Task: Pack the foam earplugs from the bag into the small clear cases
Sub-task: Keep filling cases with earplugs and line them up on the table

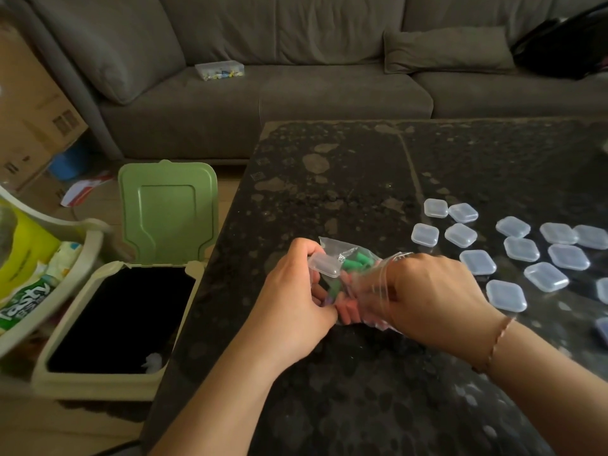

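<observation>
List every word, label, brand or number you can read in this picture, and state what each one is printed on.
"Tasty": white letters on the green packet in the basket at far left; the smaller print under it is too blurred to read.
Cardboard box at upper left: dark printed marks and symbols, too blurred to read.
Red and white paper on the floor: no legible text.
Clear cases, bag of earplugs, green bin lid: no text visible.

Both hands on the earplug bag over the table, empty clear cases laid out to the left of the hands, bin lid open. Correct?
Not quite. The head view shows the clear cases laid out to the right of the hands, not the left. The rest holds: left hand and right hand on the earplug bag, bin lid open.
</observation>
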`<action>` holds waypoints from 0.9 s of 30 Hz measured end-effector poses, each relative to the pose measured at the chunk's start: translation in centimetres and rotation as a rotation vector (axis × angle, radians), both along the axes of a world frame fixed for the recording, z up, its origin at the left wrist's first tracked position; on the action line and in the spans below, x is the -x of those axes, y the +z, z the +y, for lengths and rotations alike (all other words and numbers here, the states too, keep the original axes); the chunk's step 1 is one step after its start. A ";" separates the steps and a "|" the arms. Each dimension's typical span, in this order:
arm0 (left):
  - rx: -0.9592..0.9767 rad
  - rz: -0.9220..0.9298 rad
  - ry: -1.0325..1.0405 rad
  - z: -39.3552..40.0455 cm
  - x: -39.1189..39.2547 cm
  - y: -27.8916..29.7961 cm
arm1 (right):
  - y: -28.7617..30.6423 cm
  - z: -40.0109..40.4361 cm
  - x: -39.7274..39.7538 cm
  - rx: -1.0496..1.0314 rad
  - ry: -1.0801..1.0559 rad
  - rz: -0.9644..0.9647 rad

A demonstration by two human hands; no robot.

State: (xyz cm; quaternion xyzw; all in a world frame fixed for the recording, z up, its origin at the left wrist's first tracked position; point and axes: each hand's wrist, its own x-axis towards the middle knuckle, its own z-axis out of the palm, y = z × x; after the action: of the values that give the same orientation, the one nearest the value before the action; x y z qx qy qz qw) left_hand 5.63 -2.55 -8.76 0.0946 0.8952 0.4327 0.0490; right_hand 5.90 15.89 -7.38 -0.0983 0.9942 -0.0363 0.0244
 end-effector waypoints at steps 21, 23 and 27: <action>-0.090 -0.061 -0.029 0.7 0.0 -0.2 | 0.4 -0.2 0.2 0.112 0.010 -0.116; -0.101 -0.069 -0.033 0.8 0.0 -0.3 | 0.3 -0.1 0.3 0.137 -0.007 -0.126; -0.086 -0.068 -0.042 0.7 0.0 -0.3 | 0.1 -0.1 0.1 0.154 -0.033 -0.109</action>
State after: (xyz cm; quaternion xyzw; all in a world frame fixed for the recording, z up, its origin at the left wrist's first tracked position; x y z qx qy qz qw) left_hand 5.58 -1.85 -9.10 0.1006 0.8715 0.4725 0.0843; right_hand 5.76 15.82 -7.25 -0.0812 0.9871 -0.1183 0.0703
